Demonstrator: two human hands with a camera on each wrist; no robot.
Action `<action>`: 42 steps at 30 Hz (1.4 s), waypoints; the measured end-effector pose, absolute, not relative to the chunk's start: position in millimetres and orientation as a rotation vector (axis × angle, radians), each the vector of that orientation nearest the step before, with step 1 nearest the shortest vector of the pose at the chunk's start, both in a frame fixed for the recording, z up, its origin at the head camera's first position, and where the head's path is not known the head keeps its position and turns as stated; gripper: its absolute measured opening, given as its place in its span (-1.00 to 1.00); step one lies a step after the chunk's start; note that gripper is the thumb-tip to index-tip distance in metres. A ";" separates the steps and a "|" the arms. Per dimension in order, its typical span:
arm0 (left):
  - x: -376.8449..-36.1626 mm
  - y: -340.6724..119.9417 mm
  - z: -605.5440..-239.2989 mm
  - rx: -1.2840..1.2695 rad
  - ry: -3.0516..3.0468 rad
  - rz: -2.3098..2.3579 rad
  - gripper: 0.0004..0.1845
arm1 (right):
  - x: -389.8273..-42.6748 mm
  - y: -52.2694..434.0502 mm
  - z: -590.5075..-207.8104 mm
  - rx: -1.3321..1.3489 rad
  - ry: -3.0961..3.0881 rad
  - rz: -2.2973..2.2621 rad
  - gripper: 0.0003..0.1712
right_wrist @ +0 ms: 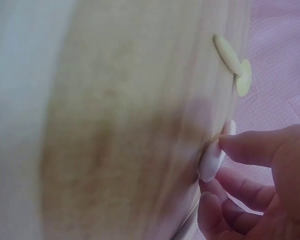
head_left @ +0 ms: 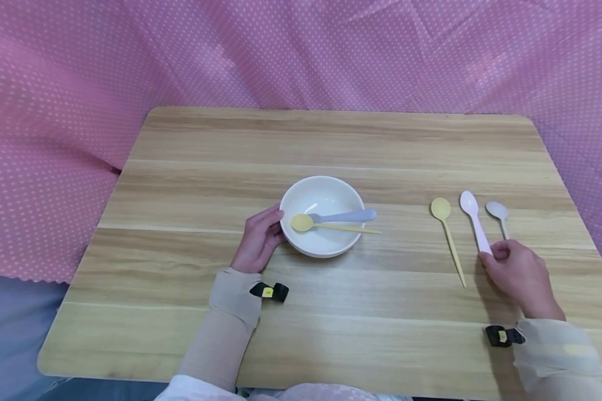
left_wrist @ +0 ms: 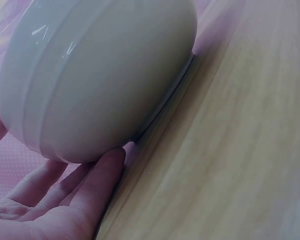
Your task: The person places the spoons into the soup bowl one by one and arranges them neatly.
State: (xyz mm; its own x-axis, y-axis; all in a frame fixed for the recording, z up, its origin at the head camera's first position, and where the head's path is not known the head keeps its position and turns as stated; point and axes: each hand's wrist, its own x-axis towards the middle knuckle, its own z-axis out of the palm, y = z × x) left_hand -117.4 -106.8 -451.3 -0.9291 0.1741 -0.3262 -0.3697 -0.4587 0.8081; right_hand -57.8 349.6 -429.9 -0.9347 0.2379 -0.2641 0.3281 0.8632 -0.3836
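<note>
On the wooden table (head_left: 190, 184), which fills most of my view, the white bowl (head_left: 323, 192) sits near the middle, and three loose spoons lie in a row out at about 3 o'clock from it. Inside the bowl two spoons already rest: a blue spoon (head_left: 348, 216) and a thin yellow spoon (head_left: 326, 225), both with handles pointing toward 3 o'clock over the rim.

My left hand (head_left: 257, 240) rests against the bowl's 9 o'clock side, fingers only lightly bent and touching its outer wall, gripping nothing. I judge that is enough to keep the bowl from sliding, provided I press gently and do not tip it.

My right hand (head_left: 519, 273) is down at the near ends of the loose spoons. Its thumb and fingertips pinch the handle end of the white spoon (head_left: 474, 220), the middle one of the three, whose bowl points to 12 o'clock. The yellow spoon on the table (head_left: 447, 234) lies just beside it at 9 o'clock, the grey spoon (head_left: 498, 213) just beside it at 3 o'clock.

To do this well, I think I should lift the handle straight up before swinging across, since the neighbours lie so close that a sideways drag could knock them. The pinch sits at the very end, so the spoon's head may droop; a firmer hold would steady it
</note>
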 end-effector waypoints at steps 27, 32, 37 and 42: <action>-117.0 -107.5 -450.8 -0.276 1.430 2.417 -0.53 | -58.0 347.2 -425.1 0.387 2.815 -0.618 -0.57; -117.0 -107.1 -451.8 -0.275 1.424 2.429 -0.52 | -57.3 348.3 -425.9 0.361 2.839 -0.612 -0.59; -117.1 -107.1 -451.8 -0.284 1.430 2.423 -0.53 | -57.6 348.2 -425.8 0.383 2.834 -0.616 -0.59; -116.6 -106.6 -451.2 -0.285 1.424 2.431 -0.54 | -58.3 347.1 -423.4 0.400 2.852 -0.634 -0.60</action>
State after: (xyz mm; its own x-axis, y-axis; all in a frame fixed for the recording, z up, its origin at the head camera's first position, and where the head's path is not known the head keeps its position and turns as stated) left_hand -116.6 -106.6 -451.2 -0.9326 0.1631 -0.3220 -0.3606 -0.4584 0.8123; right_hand -58.3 347.1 -423.4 -0.9451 0.2189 -0.2428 0.3011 0.8721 -0.3857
